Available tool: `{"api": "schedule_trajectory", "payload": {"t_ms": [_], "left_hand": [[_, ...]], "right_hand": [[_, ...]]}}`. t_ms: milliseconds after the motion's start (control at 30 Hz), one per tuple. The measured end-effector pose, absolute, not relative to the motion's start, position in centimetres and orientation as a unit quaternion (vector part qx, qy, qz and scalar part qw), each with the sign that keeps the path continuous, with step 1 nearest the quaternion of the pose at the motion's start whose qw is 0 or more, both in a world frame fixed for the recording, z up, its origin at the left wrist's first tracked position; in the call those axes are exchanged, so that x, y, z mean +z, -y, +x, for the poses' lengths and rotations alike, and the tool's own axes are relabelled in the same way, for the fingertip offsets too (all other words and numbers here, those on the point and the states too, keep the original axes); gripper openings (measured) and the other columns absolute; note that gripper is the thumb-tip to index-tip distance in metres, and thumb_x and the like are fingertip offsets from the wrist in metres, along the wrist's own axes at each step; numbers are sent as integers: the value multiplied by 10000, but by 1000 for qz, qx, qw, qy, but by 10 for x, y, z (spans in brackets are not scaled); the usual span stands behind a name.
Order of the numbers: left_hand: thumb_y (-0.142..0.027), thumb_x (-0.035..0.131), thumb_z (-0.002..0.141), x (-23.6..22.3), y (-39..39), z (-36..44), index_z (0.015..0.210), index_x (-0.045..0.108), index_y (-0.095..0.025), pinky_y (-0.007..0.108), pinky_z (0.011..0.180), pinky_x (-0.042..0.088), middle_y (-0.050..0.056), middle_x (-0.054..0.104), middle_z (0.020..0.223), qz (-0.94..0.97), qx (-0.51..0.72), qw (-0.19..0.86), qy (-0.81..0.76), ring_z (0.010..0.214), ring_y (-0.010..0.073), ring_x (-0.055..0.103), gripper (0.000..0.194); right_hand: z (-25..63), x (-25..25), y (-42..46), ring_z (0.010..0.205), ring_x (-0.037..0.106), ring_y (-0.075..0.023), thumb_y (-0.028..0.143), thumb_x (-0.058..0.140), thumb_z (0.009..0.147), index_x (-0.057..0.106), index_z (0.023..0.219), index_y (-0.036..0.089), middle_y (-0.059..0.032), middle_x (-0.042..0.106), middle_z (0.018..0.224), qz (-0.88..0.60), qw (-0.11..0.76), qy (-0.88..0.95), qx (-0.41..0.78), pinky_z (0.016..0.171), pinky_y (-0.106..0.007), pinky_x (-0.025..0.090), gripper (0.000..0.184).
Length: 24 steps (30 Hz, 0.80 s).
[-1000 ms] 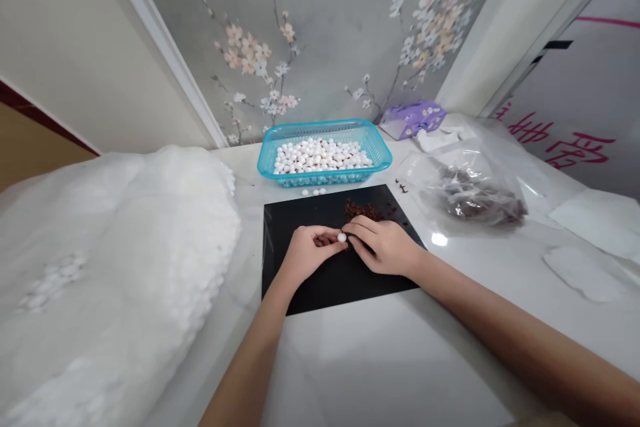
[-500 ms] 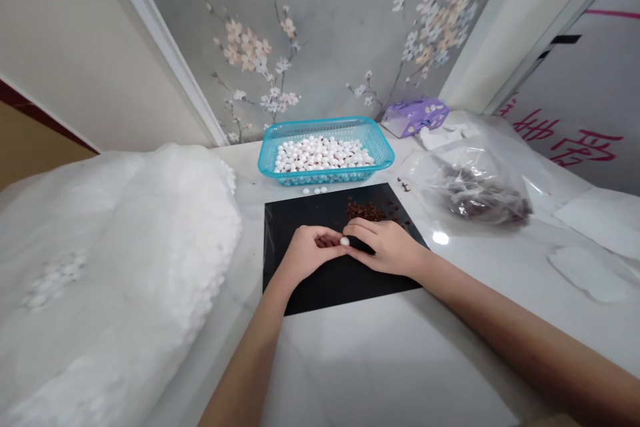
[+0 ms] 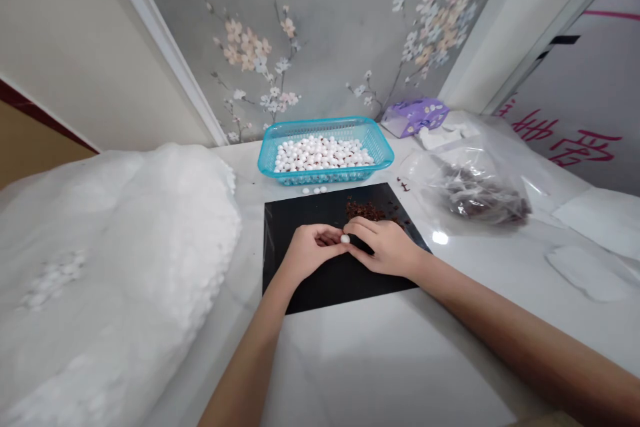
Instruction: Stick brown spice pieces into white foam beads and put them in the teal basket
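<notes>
My left hand [image 3: 313,254] and my right hand [image 3: 385,247] meet above a black board [image 3: 320,290], with a small white bead [image 3: 345,238] pinched between their fingertips. Just beyond my right fingers lies a small heap of dark brown crumbled material [image 3: 365,210]. Farther back, a turquoise plastic basket [image 3: 320,122] holds many white beads [image 3: 323,157]. A few loose beads [image 3: 315,190] rest on the table just in front of it.
A large, bulging plastic bag of white material [image 3: 115,267] fills the left side. On the right lie a transparent bag of dark brown material [image 3: 480,197], a purple tissue box [image 3: 414,117] and white sheets [image 3: 595,274]. A wall stands behind the white table [image 3: 350,354].
My hands stay almost still around the bead. The view has shifted slightly, and the bead remains pinched between my fingertips.
</notes>
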<state>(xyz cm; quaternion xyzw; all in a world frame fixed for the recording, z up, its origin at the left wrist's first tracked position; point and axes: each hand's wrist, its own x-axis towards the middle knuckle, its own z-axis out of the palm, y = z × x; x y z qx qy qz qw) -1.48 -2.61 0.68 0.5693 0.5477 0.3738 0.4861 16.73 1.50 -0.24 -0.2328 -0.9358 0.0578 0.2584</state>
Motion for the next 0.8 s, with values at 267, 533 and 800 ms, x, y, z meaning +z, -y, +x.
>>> {"api": "schedule_trajectory", "payload": {"t_ms": [267,533,800], "left_hand": [[-290,750,613,5,25,-15,793,605,-144,258,657,495,49,700,750,525,421,495,-549,712,165,656,274],[-298,740,631,3,28,-14,718,656,-140,290,705,523,61,724,790,532,447,475,-539,753,197,676,199],[-310,731,647,2,28,-15,731,662,-146,268,660,515,57,726,787,547,450,460,-535,743,193,676,197]], "right_hand": [[163,-1,-14,720,622,-157,259,464,855,489,959,173,-67,620,909,-273,279,918,68,560,-244,463,138],[162,0,-13,685,617,-145,259,474,859,474,984,176,-67,611,933,-289,280,910,101,552,-248,483,150],[161,-4,-14,631,589,-124,222,462,863,479,994,190,-60,604,928,-284,288,906,129,558,-244,483,136]]}}
